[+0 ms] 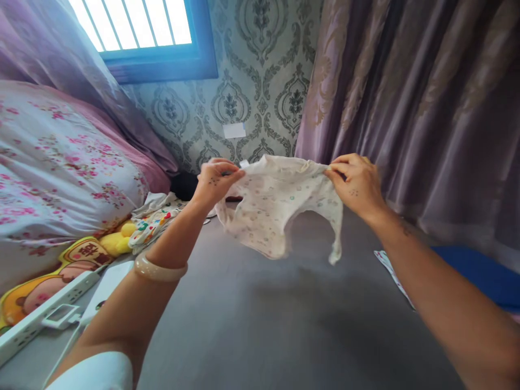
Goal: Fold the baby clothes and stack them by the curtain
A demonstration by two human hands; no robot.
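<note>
A small white baby shirt (268,200) with a faint printed pattern hangs in the air, stretched between both hands above a grey surface (244,325). My left hand (217,179) pinches its upper left corner, where a little white tag sticks up. At the upper right corner, my right hand (355,179) grips the cloth between thumb and fingers. The lower part of the shirt drapes loosely, and one narrow end dangles on the right. A pale bangle (160,269) circles my left wrist.
On the left lie a power strip (49,314), a yellow cartoon cushion (36,292), patterned baby clothes (156,219) and floral bedding (73,168). A blue folded cloth (479,273) lies at the right. Purple curtains (406,108) hang beside the patterned wall (260,81).
</note>
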